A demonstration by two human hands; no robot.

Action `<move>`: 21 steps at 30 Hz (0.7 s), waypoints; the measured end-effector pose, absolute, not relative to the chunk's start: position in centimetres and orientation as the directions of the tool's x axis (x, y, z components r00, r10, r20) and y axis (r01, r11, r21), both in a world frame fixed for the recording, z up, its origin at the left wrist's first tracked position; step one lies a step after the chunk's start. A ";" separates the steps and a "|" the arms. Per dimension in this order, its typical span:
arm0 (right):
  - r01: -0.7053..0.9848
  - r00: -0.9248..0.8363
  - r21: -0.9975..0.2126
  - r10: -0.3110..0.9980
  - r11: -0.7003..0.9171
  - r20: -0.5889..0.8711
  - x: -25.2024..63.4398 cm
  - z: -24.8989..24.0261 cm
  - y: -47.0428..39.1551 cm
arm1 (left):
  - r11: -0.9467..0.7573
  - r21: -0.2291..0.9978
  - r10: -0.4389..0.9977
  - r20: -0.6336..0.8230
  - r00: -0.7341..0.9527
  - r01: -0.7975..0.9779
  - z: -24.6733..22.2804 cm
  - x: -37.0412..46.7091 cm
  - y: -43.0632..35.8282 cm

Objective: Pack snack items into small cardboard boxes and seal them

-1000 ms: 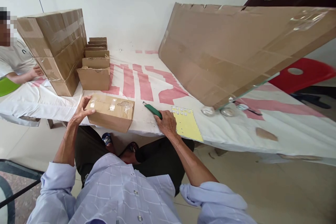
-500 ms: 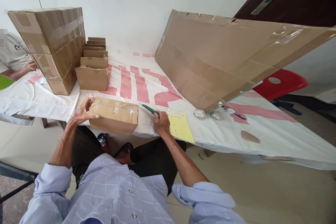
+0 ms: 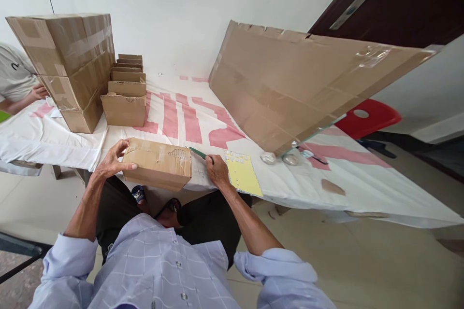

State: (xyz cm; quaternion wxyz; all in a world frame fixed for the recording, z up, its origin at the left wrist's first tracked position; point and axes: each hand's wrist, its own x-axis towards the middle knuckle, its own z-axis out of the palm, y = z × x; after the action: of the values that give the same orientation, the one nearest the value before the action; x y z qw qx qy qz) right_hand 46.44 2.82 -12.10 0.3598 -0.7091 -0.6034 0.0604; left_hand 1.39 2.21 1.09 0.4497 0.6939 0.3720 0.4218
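Note:
A long brown cardboard box [image 3: 157, 166] lies at the table's front edge, clear tape and a patch of small cuts showing near its right end. My left hand [image 3: 114, 160] grips the box's left end, thumb on the front side and fingers behind. A green tool [image 3: 198, 153] with a thin tip is held in my right hand [image 3: 217, 172], fingers closed round it. Its tip is at the box's upper right corner; whether it touches is unclear. Just right of that hand lies a yellow sheet [image 3: 244, 176] with small pale pieces on it.
Stacked taped boxes [image 3: 78, 60] and a row of open cartons [image 3: 123, 110] stand at left. A large cardboard panel [image 3: 286, 82] leans at right, near tape rolls [image 3: 268, 158]. Behind are a red chair [image 3: 375, 118] and, far left, another person's hand [image 3: 39, 91].
My right hand has brought the green tool left, closer to the box's right end. The view has shifted slightly. My left hand keeps its hold.

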 end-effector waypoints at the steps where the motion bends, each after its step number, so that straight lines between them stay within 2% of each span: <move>1: 0.817 0.258 -0.577 0.902 -0.014 0.345 46.4 -12.1 2.7 | -0.319 0.939 0.896 0.254 0.364 0.130 1.1 1.4 2.2; 4: 0.848 0.230 -0.530 0.915 -0.020 0.332 46.4 -12.1 2.5 | -0.322 0.941 0.895 0.269 0.355 0.101 1.0 1.6 2.2; 7: 0.902 0.190 -0.431 0.924 -0.030 0.333 46.3 -12.1 2.4 | -0.334 0.939 0.890 0.285 0.356 0.084 0.9 1.9 2.0; 11: 0.940 0.152 -0.339 0.927 -0.028 0.344 46.1 -12.3 2.3 | -0.350 0.928 0.900 0.297 0.319 0.124 0.9 2.1 1.8; 16: 0.955 0.105 -0.295 0.927 0.007 0.361 46.0 -12.3 1.9 | -0.381 0.884 0.915 0.319 0.249 0.270 0.9 2.7 1.6; 21: 0.949 0.105 -0.316 0.925 0.017 0.364 45.8 -12.0 1.6 | -0.371 0.882 0.922 0.315 0.222 0.289 0.7 3.3 1.4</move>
State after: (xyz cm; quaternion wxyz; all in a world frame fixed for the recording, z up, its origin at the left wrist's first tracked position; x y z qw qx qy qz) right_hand 45.78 1.61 -11.98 0.2479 -0.7008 -0.6685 -0.0234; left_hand 3.34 1.41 0.71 0.3541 0.6970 0.4346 0.4471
